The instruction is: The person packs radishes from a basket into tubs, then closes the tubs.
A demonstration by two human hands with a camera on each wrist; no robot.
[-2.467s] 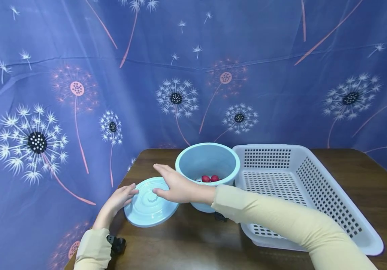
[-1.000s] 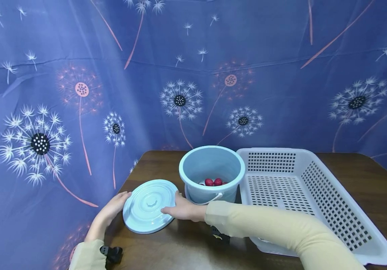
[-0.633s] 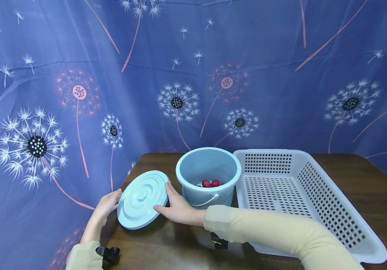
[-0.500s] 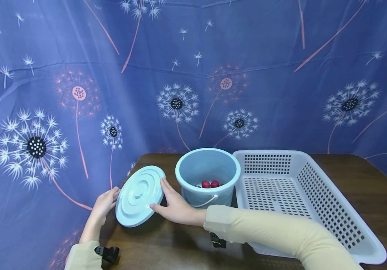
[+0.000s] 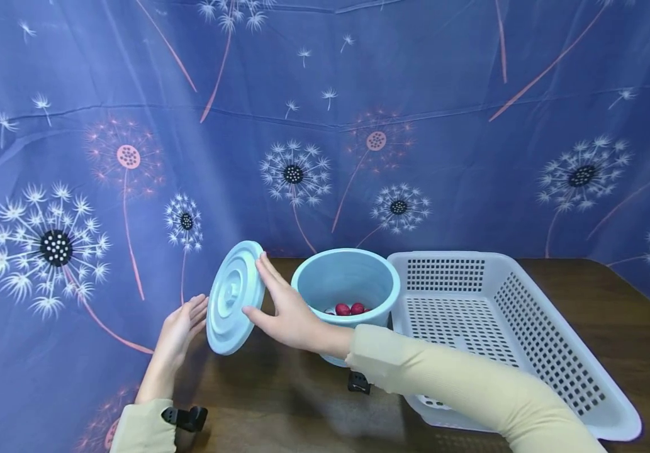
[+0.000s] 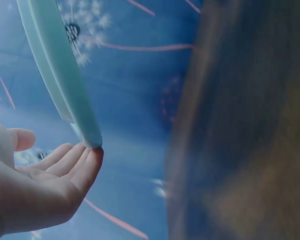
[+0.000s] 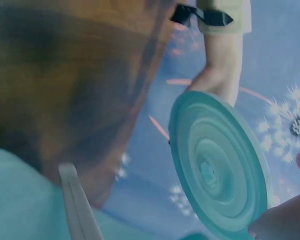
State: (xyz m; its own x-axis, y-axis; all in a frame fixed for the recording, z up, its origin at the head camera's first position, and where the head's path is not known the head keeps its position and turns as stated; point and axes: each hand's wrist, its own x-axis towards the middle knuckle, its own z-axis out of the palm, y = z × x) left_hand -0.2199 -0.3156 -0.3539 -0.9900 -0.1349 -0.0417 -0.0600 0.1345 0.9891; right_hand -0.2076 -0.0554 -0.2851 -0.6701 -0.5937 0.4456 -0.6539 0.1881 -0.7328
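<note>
A round light-blue bucket lid [image 5: 233, 301] stands steeply tilted above the table, its knob side facing right. My right hand [image 5: 291, 314] holds its right rim, thumb on the knob side and fingers behind the edge. My left hand [image 5: 179, 330] is at the lid's left side, fingers extended. In the left wrist view, the fingertips of that hand [image 6: 55, 185] touch the lower edge of the lid [image 6: 65, 75]. The right wrist view shows the lid's knob face [image 7: 215, 165]. Just right of my right hand is the matching bucket [image 5: 347, 274], uncovered, with red round things [image 5: 343, 309] inside.
A large grey-white plastic basket [image 5: 554, 343] with perforated walls stands right of the bucket. Both are on a dark wooden table [image 5: 279, 415]. A blue dandelion-print cloth [image 5: 234, 145] hangs behind and to the left. The bucket's white handle [image 7: 77, 200] shows in the right wrist view.
The lid was lying nearly flat between my hands. My right hand has come down, taken hold of its rim, and the lid has tilted up and risen with both hands.
</note>
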